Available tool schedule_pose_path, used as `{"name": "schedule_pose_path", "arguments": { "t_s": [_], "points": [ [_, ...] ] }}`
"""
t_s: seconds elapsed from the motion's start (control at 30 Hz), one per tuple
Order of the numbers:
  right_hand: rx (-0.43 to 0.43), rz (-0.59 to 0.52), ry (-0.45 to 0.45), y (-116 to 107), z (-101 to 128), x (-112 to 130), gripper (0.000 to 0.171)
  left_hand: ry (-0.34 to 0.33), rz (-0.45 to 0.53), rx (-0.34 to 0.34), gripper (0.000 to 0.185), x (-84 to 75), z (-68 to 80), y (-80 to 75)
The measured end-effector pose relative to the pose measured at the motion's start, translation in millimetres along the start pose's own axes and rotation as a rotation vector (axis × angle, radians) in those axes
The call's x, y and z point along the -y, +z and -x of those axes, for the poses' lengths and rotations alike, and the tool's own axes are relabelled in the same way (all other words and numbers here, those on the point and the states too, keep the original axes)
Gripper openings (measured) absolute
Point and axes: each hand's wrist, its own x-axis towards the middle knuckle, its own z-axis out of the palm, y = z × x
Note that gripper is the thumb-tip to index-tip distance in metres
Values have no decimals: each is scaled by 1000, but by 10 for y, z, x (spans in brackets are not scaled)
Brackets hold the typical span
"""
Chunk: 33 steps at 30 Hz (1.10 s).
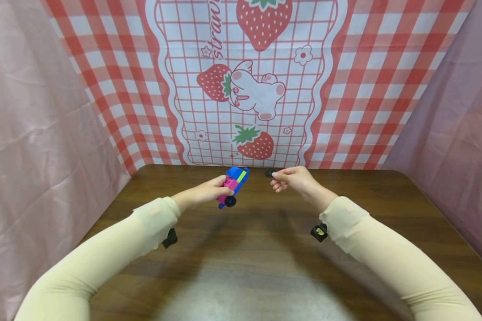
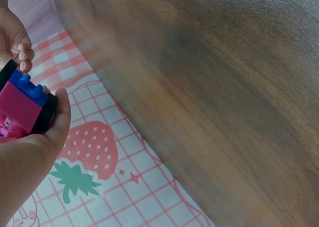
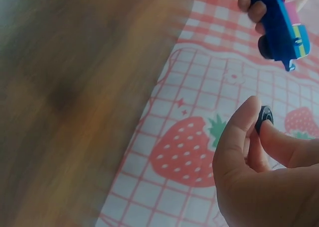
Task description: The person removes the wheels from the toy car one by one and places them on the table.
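A blue and pink toy car (image 1: 236, 182) with a yellow-green stripe is gripped by my left hand (image 1: 204, 192), tilted above the table. One black wheel (image 1: 230, 201) shows on its near end in the head view. Between thumb and fingers my right hand (image 1: 301, 180) pinches a small black toy wheel (image 3: 265, 116), held apart from the car and to its right. The right wrist view shows the car's blue underside (image 3: 279, 30), with left fingertips wrapped over it. In the left wrist view the pink body (image 2: 19, 110) sits in my left palm, partly cut off by the frame.
A brown wooden table (image 1: 241, 267) lies under both hands. Behind it hangs a red-and-white checked cloth (image 1: 365, 89) with strawberries, and pink curtains (image 1: 36, 111) stand on both sides. Each wrist carries a small black camera (image 1: 319, 232).
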Motion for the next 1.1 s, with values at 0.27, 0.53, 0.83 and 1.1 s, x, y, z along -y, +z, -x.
{"name": "schedule_pose_path", "arguments": {
  "t_s": [0.27, 0.53, 0.83, 1.1],
  "points": [
    [-20, -18, 79, -140, -91, -101, 40, 28, 17, 15, 37, 27, -11, -28],
    [-7, -176, 146, -268, -100, -181, 25, 45, 37, 5, 38, 49, -22, -29],
    [-27, -198, 143, -364, -115, -288, 23, 30, 10, 1, 41, 44, -15, 2],
    [-54, -272, 189, -474, -157, -401, 38, 30, 50, 6, 39, 47, -29, 8]
  ]
}}
